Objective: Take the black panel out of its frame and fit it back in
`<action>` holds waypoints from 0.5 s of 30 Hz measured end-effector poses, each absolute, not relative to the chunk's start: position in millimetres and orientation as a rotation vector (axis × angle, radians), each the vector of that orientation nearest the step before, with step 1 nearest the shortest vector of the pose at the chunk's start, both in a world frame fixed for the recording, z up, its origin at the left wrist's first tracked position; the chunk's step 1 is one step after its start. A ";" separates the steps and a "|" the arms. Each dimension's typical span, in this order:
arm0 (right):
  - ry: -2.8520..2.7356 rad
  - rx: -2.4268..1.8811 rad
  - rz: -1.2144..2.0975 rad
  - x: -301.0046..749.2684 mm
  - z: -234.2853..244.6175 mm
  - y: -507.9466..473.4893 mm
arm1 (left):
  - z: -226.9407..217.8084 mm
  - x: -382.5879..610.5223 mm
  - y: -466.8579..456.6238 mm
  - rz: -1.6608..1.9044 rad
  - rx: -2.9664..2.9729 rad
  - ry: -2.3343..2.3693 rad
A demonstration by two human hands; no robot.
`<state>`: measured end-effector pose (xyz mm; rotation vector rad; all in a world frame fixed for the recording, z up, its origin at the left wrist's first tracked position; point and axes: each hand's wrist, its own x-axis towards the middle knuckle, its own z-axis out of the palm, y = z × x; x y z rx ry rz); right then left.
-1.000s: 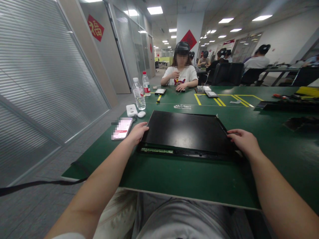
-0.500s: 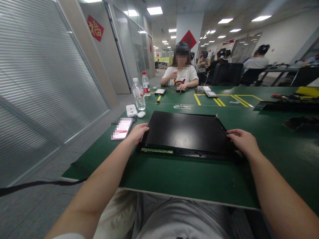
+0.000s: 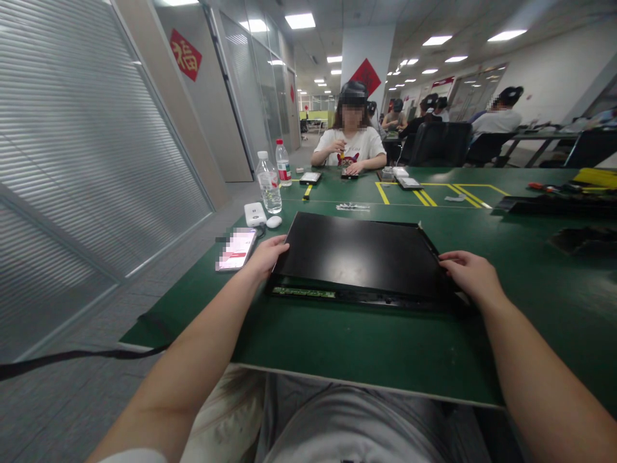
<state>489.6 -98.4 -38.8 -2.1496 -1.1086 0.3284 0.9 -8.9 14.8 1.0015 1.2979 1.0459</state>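
A dark, glossy display panel lies tilted in a shallow black frame on the table. Its left side is raised, and a gap shows between the panel's near edge and the frame. My left hand grips the panel's left edge, thumb on top, with the other fingers partly hidden. At the opposite side, my right hand pinches the right rim of the frame, close to the panel's edge. A green circuit strip sits along the near left part of the frame.
On the left stand two water bottles, a white case and a phone. A co-worker sits across the green table, handling a small drive. Black parts and tools lie at the right.
My left hand has lifted the panel's left side slightly, widening the gap along its near edge. My right hand has stayed in place.
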 end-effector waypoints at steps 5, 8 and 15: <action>-1.096 -2.162 0.295 489.7 -40.8 -97.9 | 13.4 -1.6 -5.7 1.115 1.071 1.295; -1.108 -2.124 0.271 491.7 -43.8 -97.4 | 10.3 -5.2 -4.7 1.099 1.204 1.335; -1.122 -2.142 0.289 494.0 -43.2 -96.6 | -6.9 -18.7 4.5 1.009 1.556 1.467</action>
